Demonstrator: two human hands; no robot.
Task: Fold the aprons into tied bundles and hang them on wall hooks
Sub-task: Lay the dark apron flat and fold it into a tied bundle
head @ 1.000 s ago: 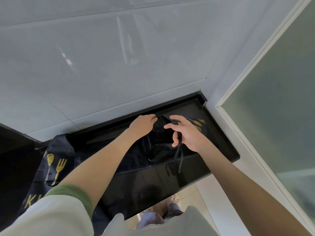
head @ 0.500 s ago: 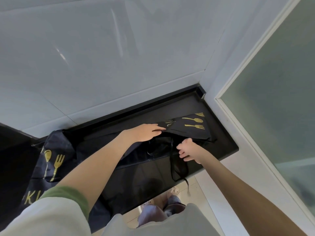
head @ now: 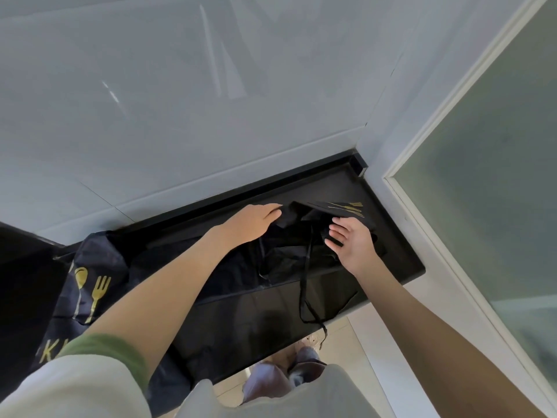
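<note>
Head view looks down on a dark apron (head: 289, 251) that lies crumpled on the right half of a black counter (head: 331, 182), with one corner that bears gold print folded over at the counter's back right. The left hand (head: 253, 220) rests flat on the cloth near the counter's back edge, fingers straight and together, pinning it. The right hand (head: 352, 239) is on the folded corner, fingers straight and a little apart, gripping nothing. A thin strap (head: 304, 285) runs from the heap, over the counter's front edge, and dangles in a loop toward the floor (head: 355, 336).

The cloth looks light, thin and limp, so it will probably slump and slide on the glossy counter unless one hand holds it down. The folded edges seem the best places to grip while shaping the bundle, and the strap is best taken near its root for tying, since its loose end may snag on the counter's front edge.

The wall (head: 211, 101) rises straight from the counter's back edge, and a glass door (head: 482, 191) closes off its right end, so free room lies leftward and toward the person. At the counter's left end, printed cloth (head: 90, 285) hangs over the front. Whether it is a second apron cannot be told.
</note>
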